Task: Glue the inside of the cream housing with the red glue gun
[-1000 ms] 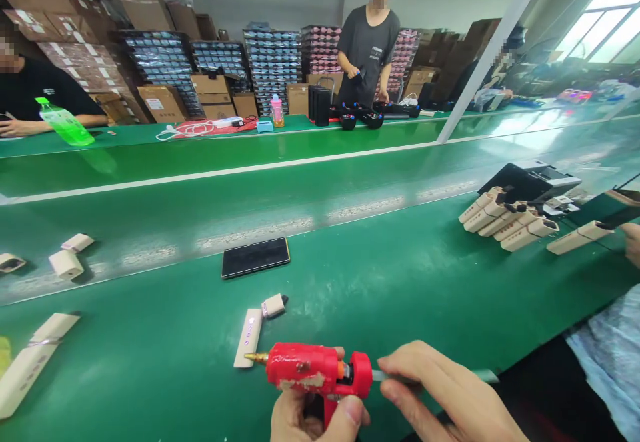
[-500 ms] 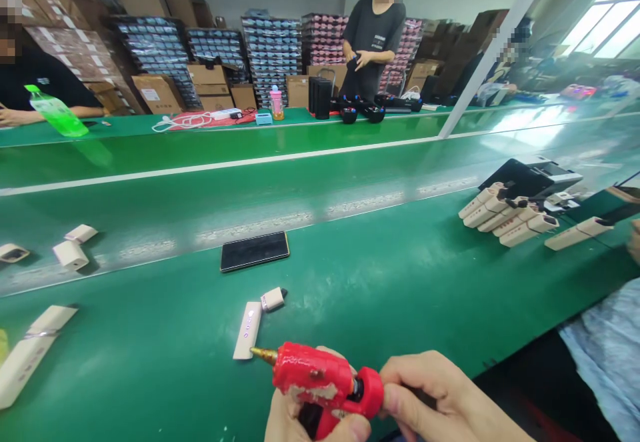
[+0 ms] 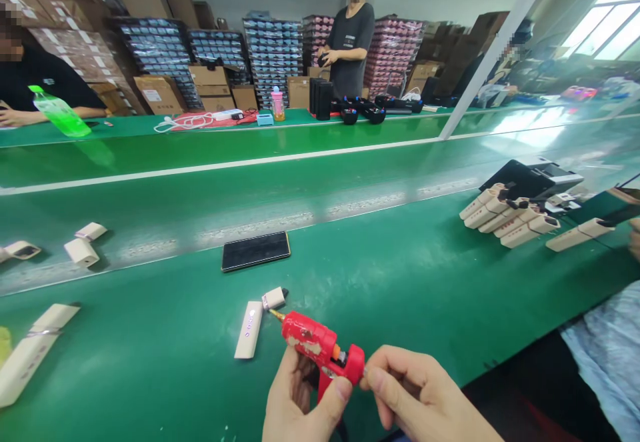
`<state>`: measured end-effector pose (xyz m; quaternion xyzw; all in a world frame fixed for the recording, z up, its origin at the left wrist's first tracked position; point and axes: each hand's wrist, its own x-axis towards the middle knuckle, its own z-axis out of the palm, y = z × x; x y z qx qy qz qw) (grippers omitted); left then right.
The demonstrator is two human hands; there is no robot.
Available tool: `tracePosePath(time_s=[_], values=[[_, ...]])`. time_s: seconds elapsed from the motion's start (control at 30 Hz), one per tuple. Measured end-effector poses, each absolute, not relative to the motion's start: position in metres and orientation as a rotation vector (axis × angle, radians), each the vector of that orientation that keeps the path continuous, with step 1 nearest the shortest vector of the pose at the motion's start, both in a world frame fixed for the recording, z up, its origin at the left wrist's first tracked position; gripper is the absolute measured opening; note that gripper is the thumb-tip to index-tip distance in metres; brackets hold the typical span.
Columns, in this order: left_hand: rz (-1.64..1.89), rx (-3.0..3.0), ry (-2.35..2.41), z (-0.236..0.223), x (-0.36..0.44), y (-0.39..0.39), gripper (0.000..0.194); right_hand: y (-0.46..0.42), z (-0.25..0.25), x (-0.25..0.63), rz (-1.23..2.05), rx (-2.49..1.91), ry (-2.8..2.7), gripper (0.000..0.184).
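Note:
My left hand [image 3: 295,395] grips the handle of a red hot glue gun [image 3: 317,342], whose scuffed body is flecked with pale patches. Its brass nozzle [image 3: 277,315] points left, almost at a small cream plug-like piece with a black tip [image 3: 273,299], and I cannot tell whether they touch. That piece lies against the top of a long cream power bank [image 3: 249,329] with small lit marks. My right hand [image 3: 415,389] pinches the gun's rear end, and its fingers hide whatever is there.
A black phone [image 3: 256,251] lies on the green bench [image 3: 150,362]. Cream casings [image 3: 507,215] lie in a row at right, by a black device [image 3: 525,179]. More cream pieces [image 3: 35,352] lie at left. A co-worker [image 3: 350,45] stands across the far bench before stacked boxes.
The glue gun has moved left and up, bringing its nozzle close to the small cream piece. The pale stick seen behind the gun a second ago no longer shows.

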<state>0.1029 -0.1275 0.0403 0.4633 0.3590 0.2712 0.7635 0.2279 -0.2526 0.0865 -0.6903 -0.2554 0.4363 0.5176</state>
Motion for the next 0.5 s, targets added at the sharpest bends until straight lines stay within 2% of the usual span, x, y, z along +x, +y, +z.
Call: tracePosePath(time_s=[0.07, 0.13, 0.37, 0.5], values=[[0.665, 1.029, 0.833, 0.027, 0.102, -0.135, 0.074, -0.253, 0.075, 0.224, 1.077, -1.66, -0.569, 0.072], [0.748, 1.088, 0.878, 0.015, 0.1, -0.144, 0.068, -0.255, 0.065, 0.219, 1.113, -1.629, -0.501, 0.074], [1.012, 1.854, 0.861, 0.006, 0.089, -0.16, 0.018, -0.26, 0.052, 0.199, 1.072, -1.478, -0.247, 0.064], [1.008, 1.905, 0.724, 0.01, 0.087, -0.163, 0.018, -0.27, 0.047, 0.195, 1.023, -1.502, -0.258, 0.056]])
